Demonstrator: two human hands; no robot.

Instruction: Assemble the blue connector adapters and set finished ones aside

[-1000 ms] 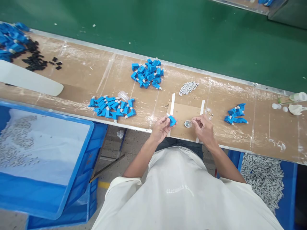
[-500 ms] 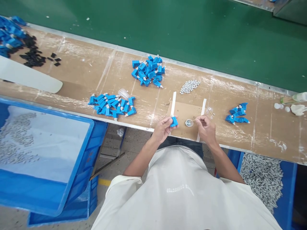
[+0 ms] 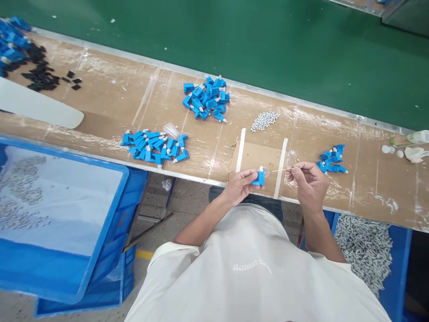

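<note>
My left hand [image 3: 241,187] is closed on a small blue plastic part [image 3: 258,179] with a white tip pointing up. It is held over the cardboard sheet [image 3: 259,154] between two white strips. Just behind the part, a small clear round cup [image 3: 266,171] is partly hidden. My right hand [image 3: 310,183] pinches a thin wooden stick [image 3: 280,170], whose point faces left toward the blue part, with a gap between them. To the right of that hand lie a few more blue parts [image 3: 333,158].
Piles of blue parts lie at the middle [image 3: 208,98] and left [image 3: 156,146]. Small grey pieces [image 3: 264,121] sit behind the cardboard, black pieces [image 3: 42,76] far left. A bottle [image 3: 412,137] lies at right. Blue bins [image 3: 107,223] stand below the table's front edge.
My left hand has moved right with the blue part, whose white tip now points up. My right hand has drawn the stick out of the cup and moved right.
</note>
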